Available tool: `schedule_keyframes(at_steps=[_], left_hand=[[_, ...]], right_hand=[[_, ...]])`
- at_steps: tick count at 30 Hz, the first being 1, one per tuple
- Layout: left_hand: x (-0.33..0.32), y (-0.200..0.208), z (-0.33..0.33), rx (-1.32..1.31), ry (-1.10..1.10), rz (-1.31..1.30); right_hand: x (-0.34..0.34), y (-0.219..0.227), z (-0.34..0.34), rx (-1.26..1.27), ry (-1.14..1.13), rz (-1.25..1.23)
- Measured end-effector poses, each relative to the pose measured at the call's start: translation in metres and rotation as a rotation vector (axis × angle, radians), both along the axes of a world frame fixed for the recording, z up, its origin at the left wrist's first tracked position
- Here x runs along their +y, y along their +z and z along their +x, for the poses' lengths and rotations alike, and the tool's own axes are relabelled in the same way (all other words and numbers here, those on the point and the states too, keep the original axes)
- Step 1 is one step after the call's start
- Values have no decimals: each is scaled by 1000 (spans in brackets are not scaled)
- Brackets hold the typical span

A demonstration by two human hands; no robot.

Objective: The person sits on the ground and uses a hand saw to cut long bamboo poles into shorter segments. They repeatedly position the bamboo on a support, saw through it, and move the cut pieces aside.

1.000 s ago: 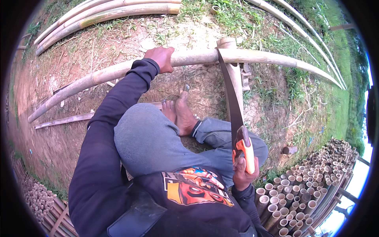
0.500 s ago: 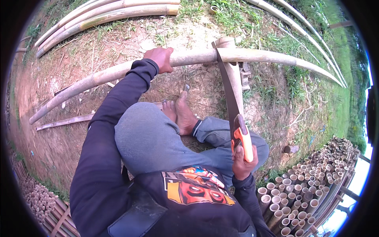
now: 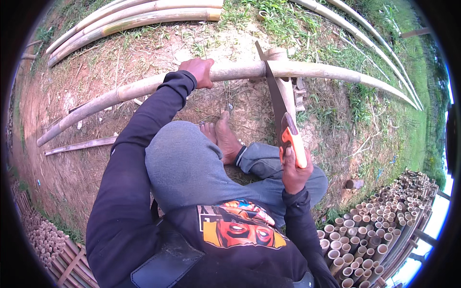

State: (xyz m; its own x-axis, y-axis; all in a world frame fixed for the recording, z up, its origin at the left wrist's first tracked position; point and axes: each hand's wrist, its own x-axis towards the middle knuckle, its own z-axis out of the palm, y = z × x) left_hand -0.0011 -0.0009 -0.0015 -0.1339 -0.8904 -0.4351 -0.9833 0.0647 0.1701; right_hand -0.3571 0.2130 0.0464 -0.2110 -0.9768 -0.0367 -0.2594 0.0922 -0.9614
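Observation:
A long bamboo pole (image 3: 240, 70) lies crosswise in front of me, resting over another bamboo piece (image 3: 286, 93) that points toward me. My left hand (image 3: 198, 73) is closed around the pole, left of its middle. In my right hand (image 3: 296, 173) is the orange handle of a hand saw (image 3: 275, 93). Its dark blade reaches away from me across the pole, right of my left hand, with the tip beyond the far side. The blade's edge touches the pole beside the supporting piece; how deep it sits I cannot tell.
Several bamboo poles (image 3: 144, 21) lie at the far left, more (image 3: 355, 31) at the far right. A large stack of cut bamboo (image 3: 355, 235) stands at the lower right, another (image 3: 43, 240) at the lower left. A split strip (image 3: 81, 145) and a short stub (image 3: 354, 184) lie on the ground.
My right hand has pushed the saw forward, away from me, so more of the blade's tip shows beyond the pole. The left hand keeps its grip on the pole.

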Motion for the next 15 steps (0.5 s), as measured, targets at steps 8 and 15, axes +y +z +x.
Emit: schedule_keyframes(at_steps=[8,15], left_hand=[[-1,-11,2,31,-17,-31],[2,1,0,12,-4,-10]], right_hand=[[-72,-30,22,-34,43,14],[-113,-10,31,-94,158,-23]])
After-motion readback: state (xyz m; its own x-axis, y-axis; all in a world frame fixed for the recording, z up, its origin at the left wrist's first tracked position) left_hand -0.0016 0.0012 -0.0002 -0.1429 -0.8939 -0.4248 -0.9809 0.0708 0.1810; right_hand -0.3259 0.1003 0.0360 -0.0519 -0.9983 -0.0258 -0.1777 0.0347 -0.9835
